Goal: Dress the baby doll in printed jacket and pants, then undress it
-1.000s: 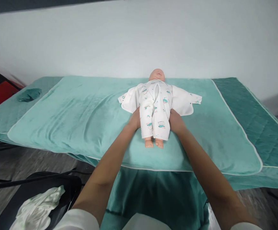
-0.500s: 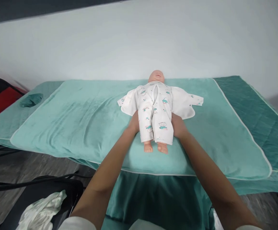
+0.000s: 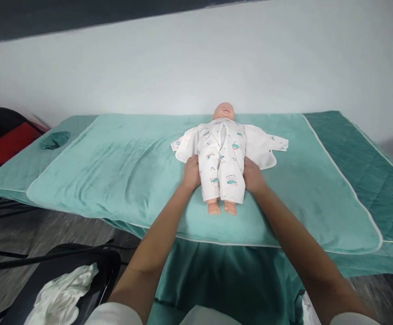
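A baby doll (image 3: pixel 224 111) lies face up on the green bed, its head toward the wall and its bare feet toward me. White printed baby pants (image 3: pixel 231 183) with an open slit cover its legs and reach up over its body. A white baby top (image 3: pixel 259 149) spreads out from under the pants on both sides, one sleeve out at each end. My left hand (image 3: pixel 191 171) is closed at the left edge of the pants, and my right hand (image 3: pixel 252 174) is closed at the right edge. The fingertips of both are partly hidden by the cloth.
The bed has a light green cover (image 3: pixel 115 158) and a face hole (image 3: pixel 54 140) at its left end. A black chair (image 3: pixel 105 271) at lower left carries a crumpled white cloth (image 3: pixel 63 295). A red and black seat (image 3: pixel 7 140) stands farther left. The wall (image 3: pixel 183 67) borders the far side.
The camera view has shifted slightly. My left hand shows a little higher and more closed beside the pants; the pant legs lie slightly closer together. The doll stays on the bed.
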`<state>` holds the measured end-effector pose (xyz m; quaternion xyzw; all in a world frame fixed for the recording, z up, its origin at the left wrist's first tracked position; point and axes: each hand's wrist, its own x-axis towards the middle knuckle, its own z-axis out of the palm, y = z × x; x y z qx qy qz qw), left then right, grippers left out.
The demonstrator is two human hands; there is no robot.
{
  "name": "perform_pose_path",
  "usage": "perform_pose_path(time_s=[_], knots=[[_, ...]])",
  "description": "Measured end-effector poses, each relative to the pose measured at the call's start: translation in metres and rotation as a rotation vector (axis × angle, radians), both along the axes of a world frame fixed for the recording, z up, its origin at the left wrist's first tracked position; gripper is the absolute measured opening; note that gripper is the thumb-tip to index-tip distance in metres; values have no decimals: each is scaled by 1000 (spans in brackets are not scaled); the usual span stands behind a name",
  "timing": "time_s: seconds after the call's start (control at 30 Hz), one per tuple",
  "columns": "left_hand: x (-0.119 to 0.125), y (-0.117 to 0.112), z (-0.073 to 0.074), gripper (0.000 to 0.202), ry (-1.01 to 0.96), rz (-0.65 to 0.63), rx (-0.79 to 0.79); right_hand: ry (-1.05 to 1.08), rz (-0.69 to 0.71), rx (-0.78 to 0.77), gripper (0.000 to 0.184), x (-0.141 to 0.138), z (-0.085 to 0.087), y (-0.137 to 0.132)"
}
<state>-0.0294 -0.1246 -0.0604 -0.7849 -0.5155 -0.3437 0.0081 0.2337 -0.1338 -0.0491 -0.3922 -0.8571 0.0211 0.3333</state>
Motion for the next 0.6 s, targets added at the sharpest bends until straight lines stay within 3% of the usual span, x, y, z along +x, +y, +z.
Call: perform_pose_path(time_s=[0.1,0.33,0.5,0.6], knots=[[-4,-13,-3,19,79,-69,63,-31,-43,15,23,3,-1,-2],[-6,-23,-4,16,26,-138,2,-51,-113,67,22,15,-2,-30],[-7,-24,-2,22,-153,-81,-88,163,-103,2,28,22,-3,-56],[-6,-23,0,22,-211,-4,-113,355,-75,-83,26,14,13,-78]])
